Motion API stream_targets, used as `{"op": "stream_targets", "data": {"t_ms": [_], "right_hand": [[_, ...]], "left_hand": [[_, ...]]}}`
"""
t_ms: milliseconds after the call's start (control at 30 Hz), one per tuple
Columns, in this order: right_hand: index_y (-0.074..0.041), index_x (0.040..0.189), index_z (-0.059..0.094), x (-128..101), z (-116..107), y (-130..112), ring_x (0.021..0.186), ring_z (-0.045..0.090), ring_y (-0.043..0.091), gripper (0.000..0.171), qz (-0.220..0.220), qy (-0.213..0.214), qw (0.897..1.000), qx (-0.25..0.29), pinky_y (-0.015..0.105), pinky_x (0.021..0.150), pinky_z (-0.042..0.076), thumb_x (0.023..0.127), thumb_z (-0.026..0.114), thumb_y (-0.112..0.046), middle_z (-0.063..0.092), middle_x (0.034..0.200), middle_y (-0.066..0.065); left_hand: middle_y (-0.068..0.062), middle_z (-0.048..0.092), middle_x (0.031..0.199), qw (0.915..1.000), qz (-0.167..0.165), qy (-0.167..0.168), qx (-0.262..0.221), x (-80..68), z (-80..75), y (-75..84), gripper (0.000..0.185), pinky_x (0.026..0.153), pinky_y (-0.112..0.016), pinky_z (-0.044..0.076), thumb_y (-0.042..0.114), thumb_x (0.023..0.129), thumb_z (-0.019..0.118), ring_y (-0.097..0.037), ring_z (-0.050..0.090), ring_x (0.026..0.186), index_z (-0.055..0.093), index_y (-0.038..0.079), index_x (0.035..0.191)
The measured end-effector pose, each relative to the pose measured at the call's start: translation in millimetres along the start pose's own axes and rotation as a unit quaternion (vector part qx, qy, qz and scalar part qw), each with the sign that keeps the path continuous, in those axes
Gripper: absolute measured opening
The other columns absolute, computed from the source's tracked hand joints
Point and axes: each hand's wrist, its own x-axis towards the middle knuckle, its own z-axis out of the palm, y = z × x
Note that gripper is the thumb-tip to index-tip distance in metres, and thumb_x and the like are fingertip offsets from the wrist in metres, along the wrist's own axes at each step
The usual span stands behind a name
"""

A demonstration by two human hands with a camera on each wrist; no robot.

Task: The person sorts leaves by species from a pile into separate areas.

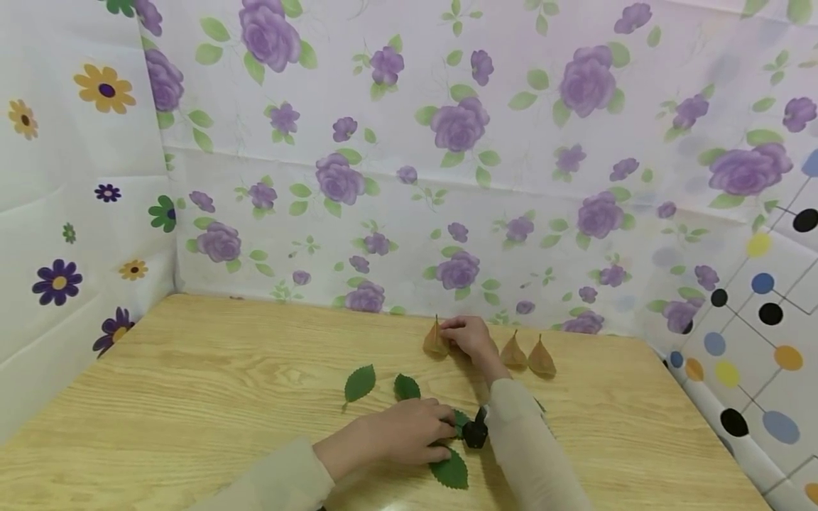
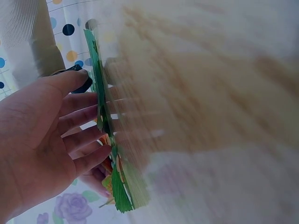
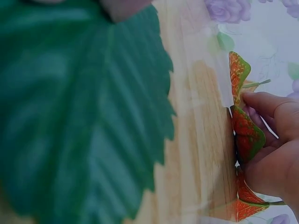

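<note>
My right hand pinches the edge of an orange-brown leaf standing stem-up at the table's far side. In the right wrist view, the right hand has its fingertips at a red-orange leaf. Nearer to me, my left hand rests with spread fingers on the table among green leaves; its fingertips touch a green leaf and partly cover another green leaf. The left wrist view shows the left hand with fingers fairly straight, against green leaves.
Two more orange-brown leaves, one beside the other, lie right of my right hand. Green leaves lie beyond my left hand. A black wrist camera sits under my right forearm. Flowered cloth hangs behind the wooden table.
</note>
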Motion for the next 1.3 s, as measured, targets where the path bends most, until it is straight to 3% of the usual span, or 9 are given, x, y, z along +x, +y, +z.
{"op": "stream_targets", "data": {"t_ms": [767, 1300], "right_hand": [[0.004, 0.099, 0.07, -2.7, -0.8, -7.6, 0.082, 0.065, 0.023, 0.013, -0.032, 0.002, 0.999, -0.015, 0.033, 0.069, 0.055, 0.088, 0.068, -0.003, 0.067, 0.096, 0.013], [0.001, 0.1, 0.072, -4.8, -2.4, -20.6, 0.085, 0.064, 0.023, 0.014, -0.083, 0.026, 0.993, -0.083, 0.026, 0.063, 0.052, 0.087, 0.069, -0.004, 0.07, 0.094, 0.01]], "left_hand": [[0.005, 0.06, 0.119, 0.9999, -0.01, -0.006, 0.004, 0.6, -0.6, 1.1, 0.03, 0.082, -0.015, 0.044, 0.036, 0.098, 0.058, -0.006, 0.056, 0.101, 0.071, 0.017, 0.116], [0.007, 0.063, 0.109, 0.9994, 0.006, 0.035, -0.006, 3.5, 4.7, -3.4, 0.02, 0.078, -0.01, 0.043, 0.024, 0.097, 0.061, -0.003, 0.056, 0.093, 0.074, 0.017, 0.11]]}}
